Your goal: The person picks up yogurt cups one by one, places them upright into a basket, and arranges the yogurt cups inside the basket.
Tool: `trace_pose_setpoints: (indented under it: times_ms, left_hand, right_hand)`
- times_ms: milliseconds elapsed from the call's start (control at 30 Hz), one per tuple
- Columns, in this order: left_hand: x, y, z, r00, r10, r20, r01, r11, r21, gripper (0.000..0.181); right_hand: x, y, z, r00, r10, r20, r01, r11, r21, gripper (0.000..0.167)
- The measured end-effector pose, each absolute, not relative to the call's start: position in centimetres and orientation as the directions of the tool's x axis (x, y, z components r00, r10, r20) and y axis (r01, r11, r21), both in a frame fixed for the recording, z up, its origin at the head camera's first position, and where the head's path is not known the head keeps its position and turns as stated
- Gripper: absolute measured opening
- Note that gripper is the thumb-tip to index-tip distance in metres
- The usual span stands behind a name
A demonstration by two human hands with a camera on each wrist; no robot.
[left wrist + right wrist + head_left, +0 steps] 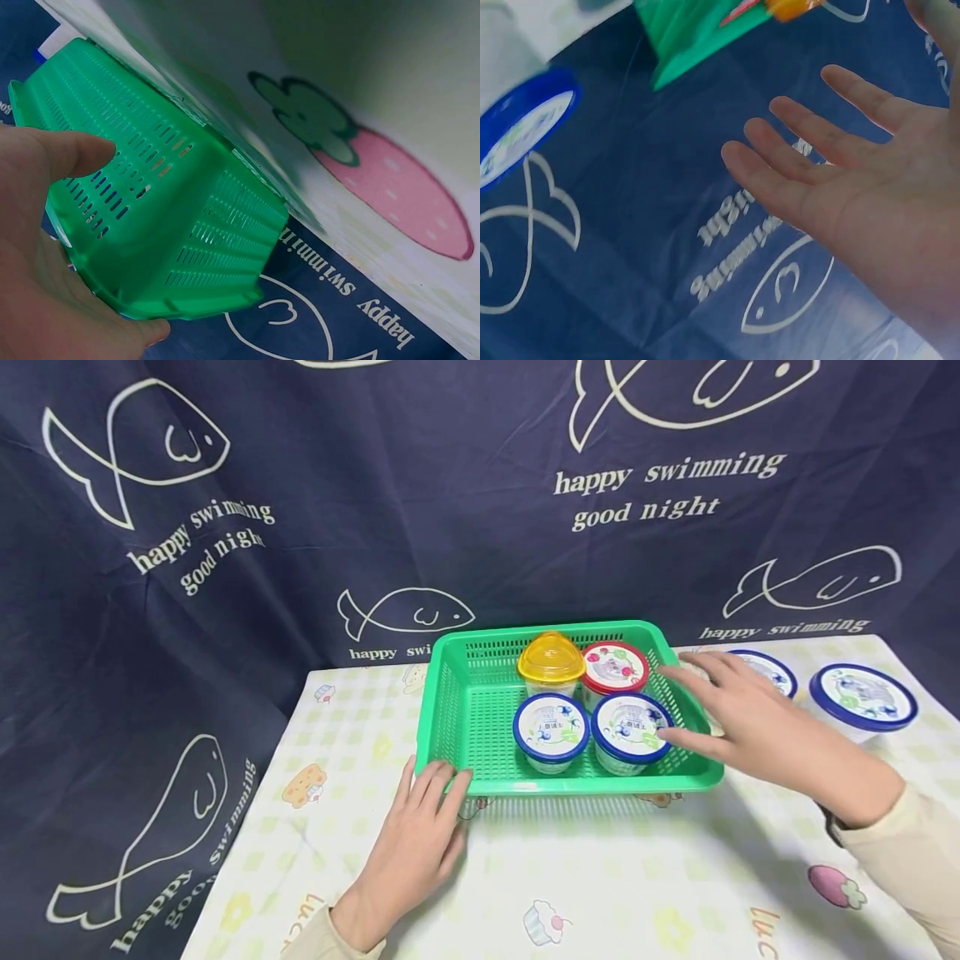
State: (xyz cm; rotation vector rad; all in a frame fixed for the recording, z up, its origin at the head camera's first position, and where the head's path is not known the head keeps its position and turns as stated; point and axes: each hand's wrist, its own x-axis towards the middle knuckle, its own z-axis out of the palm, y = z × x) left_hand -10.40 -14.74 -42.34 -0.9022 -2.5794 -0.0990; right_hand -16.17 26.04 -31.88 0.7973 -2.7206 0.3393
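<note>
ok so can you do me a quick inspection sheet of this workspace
surface: printed tablecloth, light, with cartoon food pictures
job's things: green basket holds a yellow-lidded tub, a red-lidded tub and, nearer, two blue-lidded tubs; two more blue-lidded tubs stand outside, to its right
clutter: something pale behind the right hand, too hidden to tell
grippers: left hand touches the basket's near left corner; right hand spread, holding nothing
cables: nothing seen
surroundings: dark blue cloth hanging behind, with white fish and lettering
</note>
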Motion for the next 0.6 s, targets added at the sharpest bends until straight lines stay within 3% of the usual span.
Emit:
trace_pose_setpoints:
  times_ms: [167,433,600]
  left_hand:
    - [-10.4,-14.8,-42.3,-0.720,0.580,0.383,0.606,0.793,-0.061,0.069]
    - [-10.5,-14.8,-42.4,-0.712,0.580,0.394,0.608,0.791,-0.066,0.068]
    - [-10.5,-14.7,-42.4,-0.712,0.582,0.394,0.611,0.789,-0.062,0.068]
  right_hand:
    - [-16.2,28.5,-31.6,-0.795,-0.455,0.401,-0.549,0.821,-0.157,0.078]
    - [-15.9,32.1,-32.1,-0.879,-0.326,0.349,-0.411,0.889,-0.203,0.074]
    - [-16.2,34.8,-32.7,-0.894,-0.276,0.353,-0.355,0.916,-0.185,0.070]
